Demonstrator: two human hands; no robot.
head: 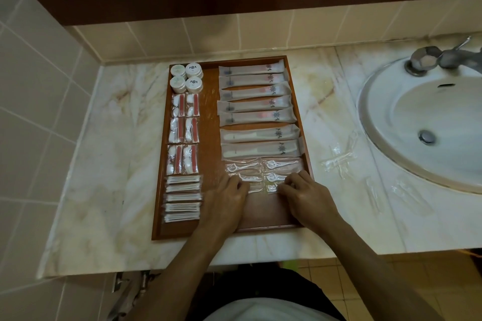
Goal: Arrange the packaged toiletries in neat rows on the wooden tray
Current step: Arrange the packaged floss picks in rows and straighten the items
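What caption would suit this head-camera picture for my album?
Both hands straighten clear floss-pick packets on a wooden tray beside the sink.

Count on wooden tray (208,122): round white containers (186,78) – 4; red-and-white sachets (184,133) – 6; cotton-swab packets (182,198) – 5; long toothbrush-type packets (257,109) – 7; floss-pick packets (263,172), partly covered – at least 4.
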